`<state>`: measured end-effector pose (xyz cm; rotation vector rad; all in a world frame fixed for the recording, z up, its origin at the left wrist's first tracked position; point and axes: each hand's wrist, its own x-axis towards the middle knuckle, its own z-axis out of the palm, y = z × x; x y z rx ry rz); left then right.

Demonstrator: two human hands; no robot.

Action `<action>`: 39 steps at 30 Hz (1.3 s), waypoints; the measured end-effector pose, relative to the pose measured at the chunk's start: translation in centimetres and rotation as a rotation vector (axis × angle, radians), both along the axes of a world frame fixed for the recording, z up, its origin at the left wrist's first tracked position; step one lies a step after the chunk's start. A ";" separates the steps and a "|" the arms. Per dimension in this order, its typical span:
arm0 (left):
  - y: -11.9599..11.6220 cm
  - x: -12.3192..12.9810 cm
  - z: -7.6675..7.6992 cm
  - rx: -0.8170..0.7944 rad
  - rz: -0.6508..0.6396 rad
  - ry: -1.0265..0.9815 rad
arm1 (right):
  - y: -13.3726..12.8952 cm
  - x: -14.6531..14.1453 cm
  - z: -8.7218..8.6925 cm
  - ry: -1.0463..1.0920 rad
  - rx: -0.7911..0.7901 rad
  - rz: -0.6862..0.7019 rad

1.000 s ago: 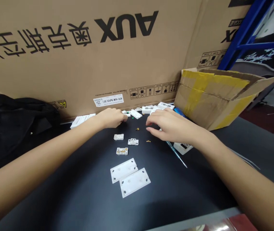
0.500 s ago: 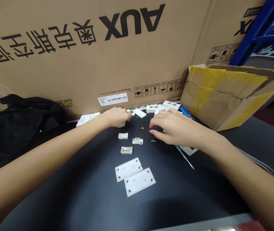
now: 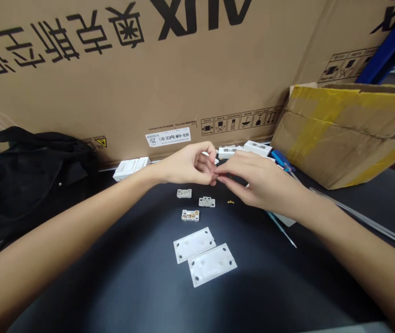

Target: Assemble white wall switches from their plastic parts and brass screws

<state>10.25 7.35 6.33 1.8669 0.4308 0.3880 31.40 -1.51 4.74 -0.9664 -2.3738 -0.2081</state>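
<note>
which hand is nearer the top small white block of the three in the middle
Left. The left hand is just beyond the small white plastic block; the right hand is farther off to its right.

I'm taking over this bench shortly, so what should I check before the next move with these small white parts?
Anything pinched between the left hand and right hand: cannot tell, their fingers hide it.
Three small white housings lying separately, clear of both hands: ok.
Two white cover plates lying side by side, clear of the hands: ok.
Loose brass piece lying unsecured near the right hand: not ok.
Blue-handled screwdriver near the right hand: ok.
</note>
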 end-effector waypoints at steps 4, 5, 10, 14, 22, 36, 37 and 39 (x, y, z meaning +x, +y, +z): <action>0.5 -0.8 -0.7 -0.167 -0.006 -0.073 | 0.1 -0.1 0.0 0.047 -0.021 0.060; 0.5 -0.9 -1.0 -0.194 -0.004 -0.088 | 0.1 0.0 0.0 0.048 -0.026 0.058; 0.5 -0.9 -2.3 -0.327 0.001 -0.165 | -0.2 -0.1 0.3 0.048 -0.013 0.026; 0.5 -0.7 -3.0 -0.405 -0.016 -0.222 | -0.4 -0.4 0.5 0.058 -0.019 0.040; 2.1 -2.2 -2.7 0.061 -0.075 0.104 | -0.2 -0.6 0.0 -0.033 -0.176 0.018; 2.6 -2.1 -3.3 0.307 -0.246 0.360 | 0.0 -1.7 -1.6 -0.169 -0.330 -0.005; 2.7 -2.1 -3.3 0.305 -0.257 0.356 | 0.0 -1.7 -1.6 -0.171 -0.329 -0.004; 2.6 -2.2 -3.4 0.306 -0.269 0.350 | 0.0 -1.8 -1.7 -0.176 -0.323 -0.001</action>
